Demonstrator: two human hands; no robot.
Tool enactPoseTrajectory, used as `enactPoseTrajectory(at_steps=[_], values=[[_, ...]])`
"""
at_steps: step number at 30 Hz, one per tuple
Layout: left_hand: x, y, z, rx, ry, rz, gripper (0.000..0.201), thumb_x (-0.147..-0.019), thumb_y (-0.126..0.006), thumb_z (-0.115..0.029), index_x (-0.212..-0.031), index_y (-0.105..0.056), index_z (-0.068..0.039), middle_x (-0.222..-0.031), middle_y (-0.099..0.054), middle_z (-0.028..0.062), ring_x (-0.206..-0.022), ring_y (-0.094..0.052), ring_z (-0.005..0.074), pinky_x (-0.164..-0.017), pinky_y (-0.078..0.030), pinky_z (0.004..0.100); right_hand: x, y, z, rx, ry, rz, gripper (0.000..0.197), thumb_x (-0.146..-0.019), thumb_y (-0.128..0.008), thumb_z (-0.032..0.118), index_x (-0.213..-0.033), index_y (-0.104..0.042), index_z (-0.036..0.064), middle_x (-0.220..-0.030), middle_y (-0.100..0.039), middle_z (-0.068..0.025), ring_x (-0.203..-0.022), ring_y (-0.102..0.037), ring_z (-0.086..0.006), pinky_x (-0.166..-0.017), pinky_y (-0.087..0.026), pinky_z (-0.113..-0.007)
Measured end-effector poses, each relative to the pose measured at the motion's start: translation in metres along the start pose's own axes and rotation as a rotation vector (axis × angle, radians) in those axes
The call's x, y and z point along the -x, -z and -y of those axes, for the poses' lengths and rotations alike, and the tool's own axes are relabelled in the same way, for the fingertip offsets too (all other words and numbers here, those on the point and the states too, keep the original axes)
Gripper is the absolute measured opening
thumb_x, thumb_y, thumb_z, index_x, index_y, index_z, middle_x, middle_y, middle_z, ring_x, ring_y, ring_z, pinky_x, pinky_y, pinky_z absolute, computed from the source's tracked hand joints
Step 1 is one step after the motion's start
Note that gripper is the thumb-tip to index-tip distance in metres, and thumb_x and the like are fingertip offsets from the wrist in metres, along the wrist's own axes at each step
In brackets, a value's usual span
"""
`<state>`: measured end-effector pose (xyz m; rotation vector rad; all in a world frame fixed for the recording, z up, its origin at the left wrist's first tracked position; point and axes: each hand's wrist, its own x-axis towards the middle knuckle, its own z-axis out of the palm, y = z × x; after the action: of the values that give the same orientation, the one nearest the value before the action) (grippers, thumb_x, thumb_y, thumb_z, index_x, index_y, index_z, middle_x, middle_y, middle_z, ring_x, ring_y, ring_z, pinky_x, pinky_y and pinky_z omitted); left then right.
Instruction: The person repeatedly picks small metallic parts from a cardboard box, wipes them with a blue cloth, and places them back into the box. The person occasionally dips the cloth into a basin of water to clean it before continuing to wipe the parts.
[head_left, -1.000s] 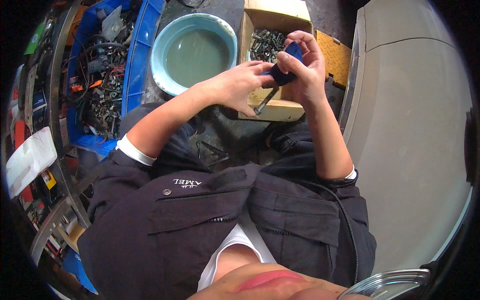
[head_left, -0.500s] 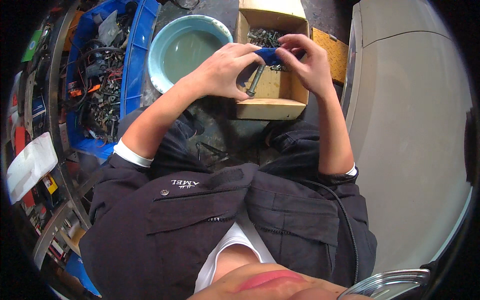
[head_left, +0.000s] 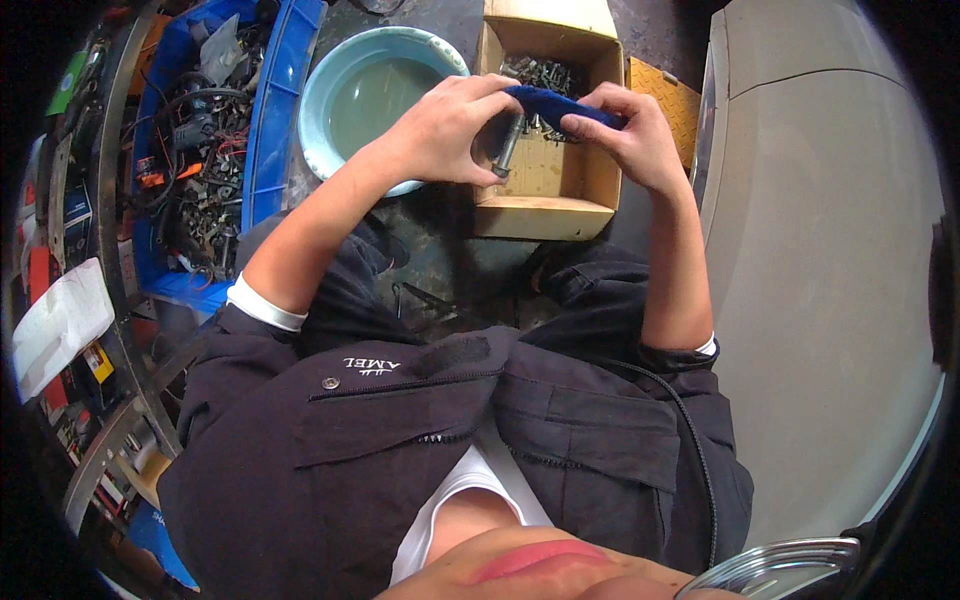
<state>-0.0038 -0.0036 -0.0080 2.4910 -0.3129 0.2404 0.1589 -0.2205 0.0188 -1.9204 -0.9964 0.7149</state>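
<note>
Long metal bolt [head_left: 509, 148] in the head view: it is in the person's left hand [head_left: 445, 125], tilted and raised above the left side of an open cardboard box [head_left: 545, 219], its wider end at the thumb and its upper end by the fingers and a dark blue cloth [head_left: 550, 103]. This left hand is curved into a wide C, thumb and fingers well apart with the bolt spanning them. The right hand [head_left: 635, 130] is nearly closed, pinching the other end of the cloth, which stretches between both hands. Behind the cloth, a heap of small metal bolts [head_left: 545, 74] lies in the far part of the box. Just left of the box is a light blue basin [head_left: 314, 140] of cloudy water, and beyond that a blue crate [head_left: 270, 110] full of mixed metal parts
</note>
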Motion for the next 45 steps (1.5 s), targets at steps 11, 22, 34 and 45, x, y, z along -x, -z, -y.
enactPoseTrajectory(at_steps=[11,22,34,45], values=[[-0.005,-0.002,0.005,0.228,0.1,-0.208,0.069,-0.062,-0.087,-0.016,-0.121,-0.054,-0.005,-0.134,-0.057,0.0137,-0.124,-0.056,0.0295,-0.109,-0.042,0.0396,0.001,-0.032,0.007,-0.814,0.195,-0.03,0.025,-0.089,-0.073,0.012,-0.111,-0.072,0.0012,-0.119,-0.069,-0.0129,-0.106,-0.066,-0.0195,-0.094,-0.053,-0.034],[-0.005,-0.001,-0.001,0.123,0.05,-0.197,0.073,-0.061,-0.09,-0.025,-0.121,-0.056,-0.004,-0.127,-0.06,0.0152,-0.121,-0.057,0.032,-0.106,-0.043,0.0411,-0.003,-0.058,0.02,-0.292,0.19,-0.342,0.021,-0.086,-0.074,0.006,-0.106,-0.069,0.0027,-0.093,-0.072,-0.0088,-0.087,-0.069,-0.0135,-0.076,-0.056,-0.029],[-0.006,0.005,0.0,-0.014,0.196,-0.225,0.067,-0.056,-0.088,-0.022,-0.117,-0.064,-0.007,-0.121,-0.064,0.0131,-0.117,-0.06,0.0303,-0.104,-0.046,0.0396,-0.002,-0.052,0.022,0.038,0.374,-0.097,0.024,-0.081,-0.072,-0.001,-0.104,-0.074,0.0063,-0.1,-0.069,-0.0105,-0.088,-0.071,-0.0233,-0.077,-0.057,-0.033],[-0.005,-0.011,-0.007,0.044,0.16,-0.213,0.072,-0.059,-0.088,-0.023,-0.123,-0.059,-0.007,-0.121,-0.064,0.013,-0.114,-0.061,0.031,-0.099,-0.049,0.04,-0.002,-0.052,0.02,0.185,0.443,-0.287,0.031,-0.078,-0.071,-0.003,-0.106,-0.073,0.0086,-0.099,-0.067,-0.0123,-0.088,-0.069,-0.0299,-0.076,-0.056,-0.036]])
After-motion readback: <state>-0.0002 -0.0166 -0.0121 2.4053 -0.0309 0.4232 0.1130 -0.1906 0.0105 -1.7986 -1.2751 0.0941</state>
